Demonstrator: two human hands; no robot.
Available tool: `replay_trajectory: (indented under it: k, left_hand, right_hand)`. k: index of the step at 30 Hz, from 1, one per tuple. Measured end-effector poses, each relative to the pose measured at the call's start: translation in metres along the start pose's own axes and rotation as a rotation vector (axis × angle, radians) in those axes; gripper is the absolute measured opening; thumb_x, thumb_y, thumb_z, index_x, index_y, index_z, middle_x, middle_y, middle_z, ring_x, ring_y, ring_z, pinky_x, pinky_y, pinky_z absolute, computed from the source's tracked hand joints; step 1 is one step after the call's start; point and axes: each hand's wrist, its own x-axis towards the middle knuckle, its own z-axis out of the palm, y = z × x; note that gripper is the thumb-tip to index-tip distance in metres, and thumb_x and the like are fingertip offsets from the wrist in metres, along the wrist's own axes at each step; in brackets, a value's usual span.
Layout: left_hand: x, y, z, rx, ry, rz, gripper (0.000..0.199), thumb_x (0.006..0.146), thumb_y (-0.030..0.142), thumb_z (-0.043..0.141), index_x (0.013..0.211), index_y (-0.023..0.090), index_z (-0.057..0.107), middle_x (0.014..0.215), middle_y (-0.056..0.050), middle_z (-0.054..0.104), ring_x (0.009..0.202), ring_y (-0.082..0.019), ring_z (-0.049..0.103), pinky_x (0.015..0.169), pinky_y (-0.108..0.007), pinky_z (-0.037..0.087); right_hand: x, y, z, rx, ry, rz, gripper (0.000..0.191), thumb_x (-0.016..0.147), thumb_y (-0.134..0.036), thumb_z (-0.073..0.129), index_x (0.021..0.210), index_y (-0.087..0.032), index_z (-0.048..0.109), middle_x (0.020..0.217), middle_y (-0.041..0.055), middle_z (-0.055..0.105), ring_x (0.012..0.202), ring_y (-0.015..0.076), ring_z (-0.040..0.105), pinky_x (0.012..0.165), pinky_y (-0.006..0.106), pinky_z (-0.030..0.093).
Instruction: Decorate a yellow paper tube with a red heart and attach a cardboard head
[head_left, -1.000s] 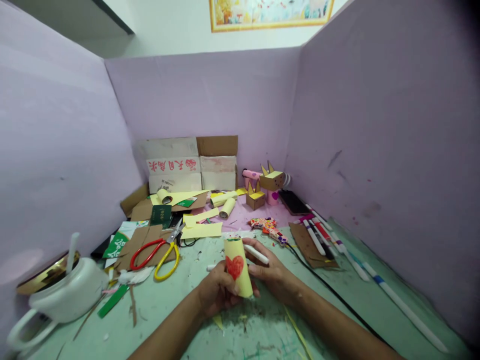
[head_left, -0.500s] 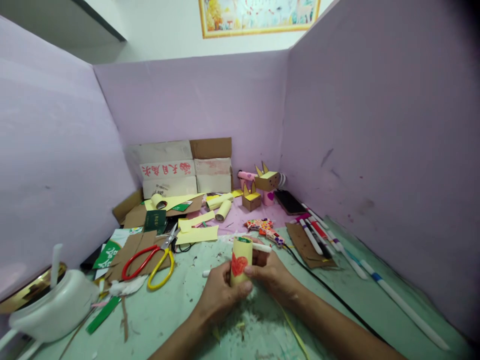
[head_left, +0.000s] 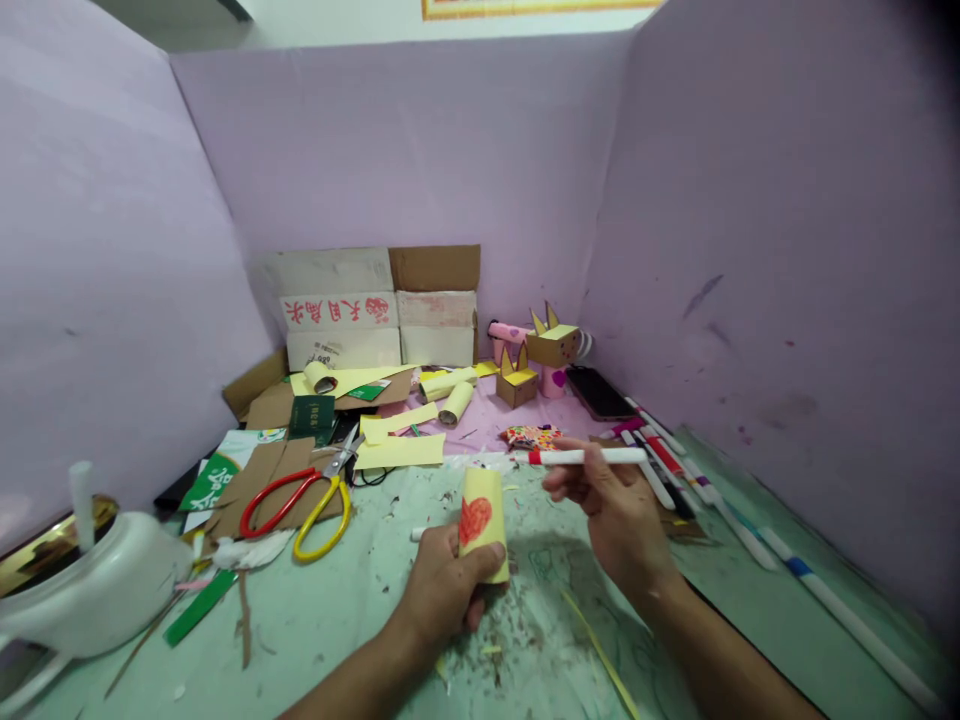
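My left hand [head_left: 442, 580] is closed around the lower part of a pale yellow paper tube [head_left: 493, 500], which stands nearly upright over the table. A red heart [head_left: 476, 520] is coloured on the tube's side. To the right, my right hand [head_left: 622, 510] pinches a white marker [head_left: 600, 456] with a red band and its tip pointing left. Tube and marker are apart. Behind the marker lies a flower-patterned tool [head_left: 529, 437], partly hidden by it. Another white pen [head_left: 418, 535] pokes out beside my left hand.
Red and yellow scissors [head_left: 322, 500] lie on cardboard at left, near a white pot [head_left: 127, 580]. Yellow tubes [head_left: 456, 404], a small cardboard box with ears [head_left: 517, 385] and a phone [head_left: 598, 392] are farther back. Markers [head_left: 720, 500] line the right wall.
My right hand has moved away from the tube to the right, raising the marker level. My left hand keeps hold of the tube. The camera view has tilted down.
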Motion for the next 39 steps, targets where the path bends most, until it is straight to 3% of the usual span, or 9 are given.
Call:
replay_trajectory:
  k: [2, 5, 18, 28, 39]
  left_hand:
    - [0.000, 0.002, 0.000, -0.004, -0.007, -0.021, 0.026, 0.069, 0.038, 0.063, 0.059, 0.014, 0.059, 0.032, 0.006, 0.043, 0.024, -0.004, 0.026, 0.029, -0.021, 0.013]
    - [-0.001, 0.003, 0.000, 0.002, -0.009, -0.014, 0.024, 0.068, 0.035, 0.064, 0.057, 0.015, 0.057, 0.036, 0.005, 0.045, 0.026, -0.004, 0.030, 0.030, -0.020, 0.015]
    - [0.002, 0.002, 0.001, 0.077, 0.019, -0.048, 0.029, 0.069, 0.038, 0.067, 0.056, 0.016, 0.054, 0.033, 0.006, 0.041, 0.028, -0.004, 0.030, 0.033, -0.020, 0.017]
    - [-0.001, 0.007, 0.004, 0.117, 0.018, -0.058, 0.029, 0.064, 0.045, 0.065, 0.059, 0.018, 0.053, 0.030, 0.007, 0.038, 0.027, -0.005, 0.029, 0.032, -0.020, 0.017]
    - [-0.001, 0.006, 0.001, 0.111, 0.014, -0.060, 0.030, 0.065, 0.045, 0.066, 0.061, 0.017, 0.055, 0.032, 0.007, 0.040, 0.028, -0.005, 0.030, 0.033, -0.020, 0.017]
  right_hand:
    - [-0.005, -0.004, -0.002, -0.036, -0.016, -0.097, 0.038, 0.077, -0.054, 0.071, 0.083, -0.017, 0.076, 0.051, -0.0005, 0.064, 0.048, 0.0118, 0.057, 0.049, 0.023, 0.046]
    - [-0.015, -0.003, 0.001, -0.120, -0.080, -0.190, 0.031, 0.082, -0.048, 0.069, 0.079, -0.017, 0.075, 0.051, -0.0013, 0.062, 0.047, 0.0103, 0.055, 0.047, 0.022, 0.043]
    - [-0.018, -0.003, 0.006, -0.327, -0.087, -0.420, 0.016, 0.088, -0.026, 0.058, 0.078, -0.016, 0.066, 0.056, -0.0008, 0.061, 0.048, 0.0128, 0.056, 0.046, 0.025, 0.045]
    - [-0.017, 0.004, 0.003, -0.415, -0.146, -0.508, 0.013, 0.090, -0.018, 0.056, 0.082, -0.018, 0.066, 0.061, -0.0025, 0.060, 0.053, 0.0114, 0.057, 0.051, 0.023, 0.045]
    - [-0.020, 0.007, 0.001, -0.425, -0.179, -0.506, 0.012, 0.091, -0.017, 0.056, 0.085, -0.018, 0.066, 0.064, -0.0027, 0.061, 0.055, 0.0114, 0.057, 0.052, 0.023, 0.045]
